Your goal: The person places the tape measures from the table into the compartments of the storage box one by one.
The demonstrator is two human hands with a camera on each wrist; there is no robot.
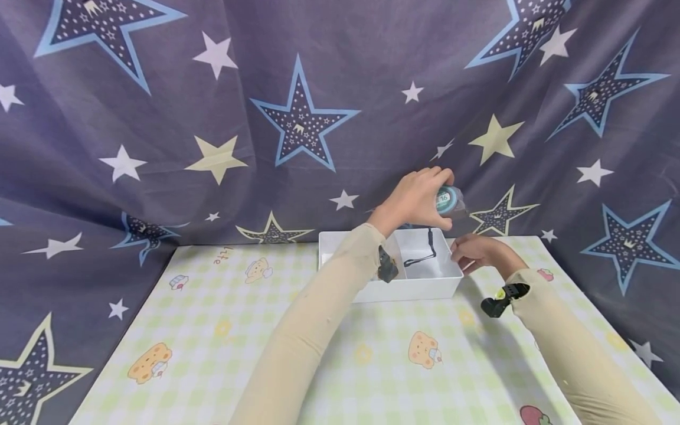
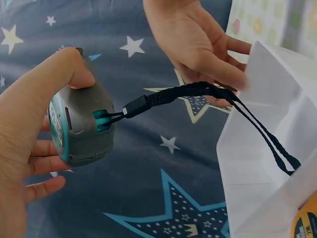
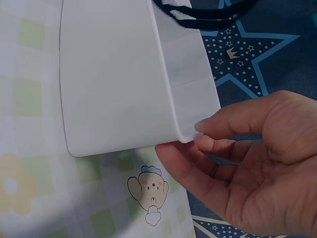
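My left hand [image 1: 417, 198] grips a grey and teal tape measure [image 1: 448, 200], raised above the back right part of a white box [image 1: 409, 290]. From the tape measure's end a black wrist strap [image 2: 190, 90] hangs down into the box's right compartment. In the left wrist view, the thumb lies over the top of the case, with the other fingers behind it. At the box's right end, my right hand [image 1: 483, 254] pinches the rim by a corner, thumb and forefinger on either side of the wall [image 3: 184, 134].
A divider [image 1: 401, 260] splits the box. Part of an orange and dark thing [image 2: 306, 225] shows in the other compartment. The box stands at the back of a table with a green checked cloth [image 1: 212, 330], against a dark star-patterned curtain [image 1: 297, 195].
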